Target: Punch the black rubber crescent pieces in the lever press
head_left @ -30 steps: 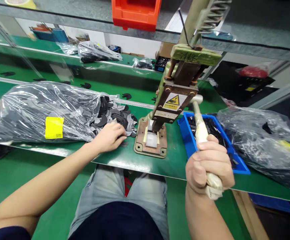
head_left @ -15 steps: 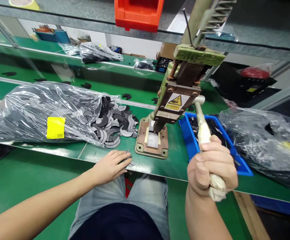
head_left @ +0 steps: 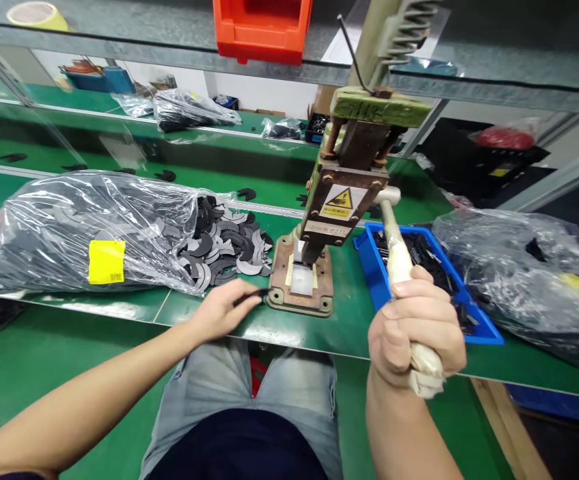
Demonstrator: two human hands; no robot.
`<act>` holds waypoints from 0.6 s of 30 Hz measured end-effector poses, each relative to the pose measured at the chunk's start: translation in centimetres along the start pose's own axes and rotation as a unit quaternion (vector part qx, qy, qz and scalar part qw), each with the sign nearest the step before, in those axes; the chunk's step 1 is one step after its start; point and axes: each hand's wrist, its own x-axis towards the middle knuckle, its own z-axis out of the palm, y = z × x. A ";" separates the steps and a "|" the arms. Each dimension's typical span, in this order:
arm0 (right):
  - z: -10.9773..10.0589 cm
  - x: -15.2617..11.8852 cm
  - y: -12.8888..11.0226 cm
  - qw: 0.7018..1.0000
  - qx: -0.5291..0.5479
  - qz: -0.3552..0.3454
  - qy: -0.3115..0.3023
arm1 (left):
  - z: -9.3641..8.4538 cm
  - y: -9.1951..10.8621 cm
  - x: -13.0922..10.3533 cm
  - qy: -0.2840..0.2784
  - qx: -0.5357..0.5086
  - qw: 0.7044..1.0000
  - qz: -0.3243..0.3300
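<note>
My left hand (head_left: pixel 226 307) is closed, thumb and fingers pinching a small black curved piece (head_left: pixel 258 293) just left of the press base (head_left: pixel 280 299). Wrapped round a tape-covered lever handle (head_left: pixel 398 260) is my right hand (head_left: pixel 419 327), to the right of the hand press (head_left: pixel 344 177). Under the ram, a pale metal block (head_left: pixel 302 279) sits on the base, and nothing dark lies on it. Loose grey and black curved pieces (head_left: pixel 229 243) spill from a clear plastic bag (head_left: pixel 94 220) beyond my left hand.
A blue bin (head_left: pixel 369 267) of black parts stands right of the press, beside another filled plastic bag (head_left: pixel 529 280). An orange bin (head_left: pixel 264 50) is on the shelf above. Behind, a green conveyor (head_left: pixel 194 180) carries spaced black pieces.
My left hand has gone from lying flat over a piece at the table edge to pinching it, raised beside the press base. My right hand still grips the lever. The view has shifted slightly.
</note>
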 end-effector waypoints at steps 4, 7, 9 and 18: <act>-0.1 0.0 0.0 1.000 0.000 0.001 0.002 | 0.3 0.9 6.6 -0.030 -0.160 0.974 -0.161; -0.3 0.0 -0.1 1.000 -0.003 0.003 -0.014 | 1.4 1.2 10.8 -0.070 -0.204 0.955 -0.203; -0.4 0.0 -0.1 1.000 0.001 0.004 -0.020 | 2.3 1.4 12.5 -0.092 -0.214 0.945 -0.228; -0.3 -0.3 0.4 1.000 0.000 -0.004 0.000 | 3.2 1.5 14.9 -0.166 -0.175 0.935 -0.260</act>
